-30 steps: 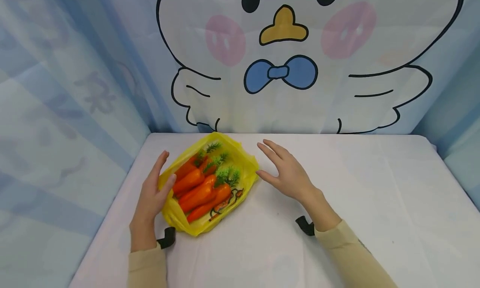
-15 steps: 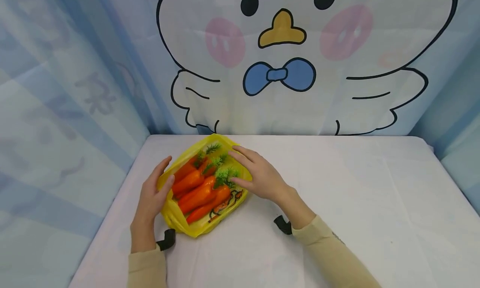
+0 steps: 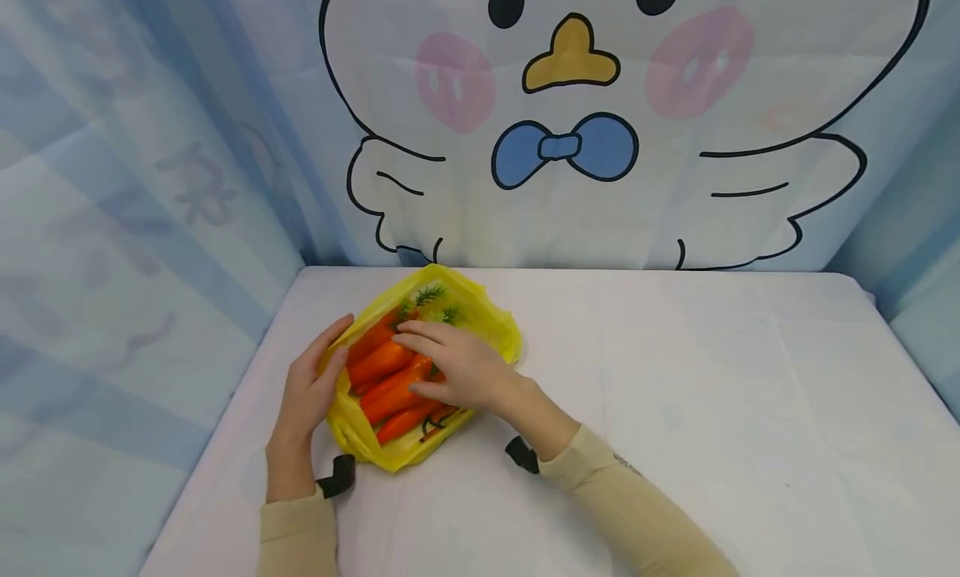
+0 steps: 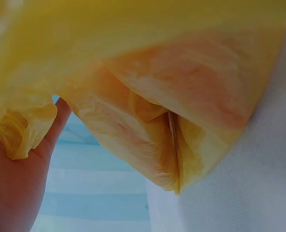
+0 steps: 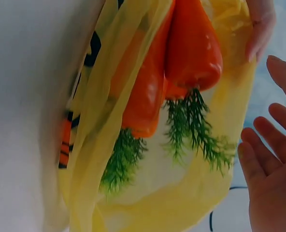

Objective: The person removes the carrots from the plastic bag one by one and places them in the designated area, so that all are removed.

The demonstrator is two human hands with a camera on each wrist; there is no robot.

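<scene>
A yellow plastic bag (image 3: 491, 306) lies on the table at left of centre, its mouth spread wide. Several orange carrots (image 3: 392, 396) with green feathery tops (image 5: 193, 125) are inside it. My left hand (image 3: 306, 393) holds the bag's left rim, thumb on the inner side; in the left wrist view yellow film crosses the palm of this hand (image 4: 15, 188). Over the carrots reaches my right hand (image 3: 468, 368), covering some of their tops. In the right wrist view the right hand's fingers (image 5: 266, 150) are loosely spread and grip nothing; whether they touch a carrot is unclear.
A white cloth covers the table (image 3: 675, 410). Behind stands a curtain (image 3: 562, 218) with a cartoon face and blue bow. Blue-white curtain (image 3: 127, 310) hangs on the left side. Small black pieces (image 3: 522, 454) sit at both wrists.
My right hand has moved left from beside the bag to over the carrots. My left hand stays at the left rim, its fingers slightly farther over it.
</scene>
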